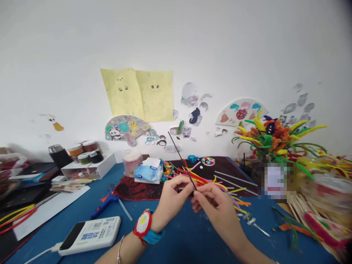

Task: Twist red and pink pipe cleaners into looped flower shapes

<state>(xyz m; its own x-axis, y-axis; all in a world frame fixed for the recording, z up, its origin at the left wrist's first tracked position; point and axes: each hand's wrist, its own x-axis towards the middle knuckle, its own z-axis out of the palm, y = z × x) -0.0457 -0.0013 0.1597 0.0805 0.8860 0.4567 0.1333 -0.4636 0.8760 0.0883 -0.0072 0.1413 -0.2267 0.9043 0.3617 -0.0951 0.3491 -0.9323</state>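
Note:
A thin black pipe cleaner (178, 152) slants up and to the left out of my fingertips, above the blue table. My left hand (176, 196) pinches it between thumb and index finger near its lower end. Touching the same end, my right hand (213, 205) is closed on it with thumb and fingers, close against the left. The exact grip at the tip is partly hidden by the fingers. Behind my hands lies a loose bunch of coloured pipe cleaners (233, 200) in red, yellow, orange and purple.
A white power bank (90, 234) and blue glue gun (106, 205) lie left. A tissue pack (147, 171) sits on the dark mat (132, 190). Pliers-like metal tool (254, 222) lies right, below a bouquet of pipe-cleaner flowers (271, 137). Paint jars (90, 146) stand back left.

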